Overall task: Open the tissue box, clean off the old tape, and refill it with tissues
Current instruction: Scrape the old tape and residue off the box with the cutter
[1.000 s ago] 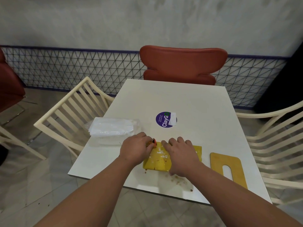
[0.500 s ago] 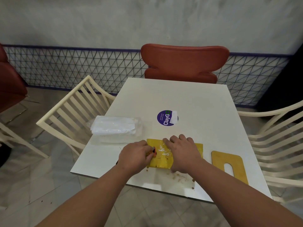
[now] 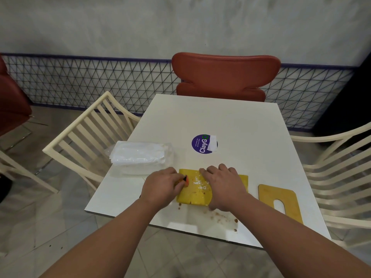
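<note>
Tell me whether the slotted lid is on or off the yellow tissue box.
Off. The slotted lid lies flat on the table, apart from the yellow tissue box, to its right.

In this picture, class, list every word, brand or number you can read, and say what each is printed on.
"ClayG": large white letters on the round purple sticker on the white table; a white scrap hides what follows.
Small white print beside it: too small to read.
Nothing else carries legible text.

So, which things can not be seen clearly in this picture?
- Scraper, head view: mostly hidden in the left hand; only an orange-black tip shows.
- Yellow box: middle covered by the right hand.
- Sticker: small print too tiny.
- Lid: near end behind the right forearm.
</note>
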`<state>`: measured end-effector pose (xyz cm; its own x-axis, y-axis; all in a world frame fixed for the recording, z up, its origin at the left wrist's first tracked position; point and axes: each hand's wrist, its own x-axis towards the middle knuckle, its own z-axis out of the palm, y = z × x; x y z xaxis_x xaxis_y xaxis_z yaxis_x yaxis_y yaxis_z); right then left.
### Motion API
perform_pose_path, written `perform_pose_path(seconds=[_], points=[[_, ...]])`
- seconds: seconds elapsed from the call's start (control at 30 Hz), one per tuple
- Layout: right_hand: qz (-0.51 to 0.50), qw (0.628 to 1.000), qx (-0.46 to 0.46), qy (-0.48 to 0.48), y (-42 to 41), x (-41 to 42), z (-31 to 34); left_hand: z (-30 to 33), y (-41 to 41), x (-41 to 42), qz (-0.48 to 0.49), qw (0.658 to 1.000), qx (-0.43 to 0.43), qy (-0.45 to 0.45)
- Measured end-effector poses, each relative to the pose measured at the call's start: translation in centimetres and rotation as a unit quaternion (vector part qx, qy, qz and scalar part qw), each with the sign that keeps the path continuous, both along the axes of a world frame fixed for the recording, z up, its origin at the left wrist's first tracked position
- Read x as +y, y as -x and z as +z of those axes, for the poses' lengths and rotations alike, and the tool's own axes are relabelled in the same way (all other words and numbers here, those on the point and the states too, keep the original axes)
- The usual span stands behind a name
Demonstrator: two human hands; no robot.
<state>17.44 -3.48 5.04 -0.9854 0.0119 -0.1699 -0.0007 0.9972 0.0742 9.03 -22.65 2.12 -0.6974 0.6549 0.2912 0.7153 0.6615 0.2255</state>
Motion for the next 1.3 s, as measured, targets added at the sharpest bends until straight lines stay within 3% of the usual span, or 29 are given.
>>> perform_pose_path(seconds=[0.53, 0.8, 0.97, 1.17, 1.3], points=[[-0.002, 1.0, 0.004, 0.017, -0.2, 0.1, 0.0, 0.1, 0.8, 0.1, 0.001, 0.999, 0.032, -0.035], [0.001, 1.0, 0.007, 0.017, -0.1, 0.2, 0.0, -1.9, -2.7, -2.4, -0.062, 0.997, 0.046, -0.026], [0.003, 1.0, 0.003, 0.012, 0.0, 0.3, 0.1, -0.7, -0.7, -1.0, -0.02, 0.998, 0.052, -0.04], [0.003, 1.0, 0.001, 0.013, 0.1, 0.3, 0.0, -1.8, -2.5, -1.6, -0.102, 0.993, 0.055, -0.003], [0.0, 1.0, -0.004, 0.014, 0.1, 0.3, 0.1, -1.1, -0.4, -1.1, -0.05, 0.997, 0.058, -0.005]])
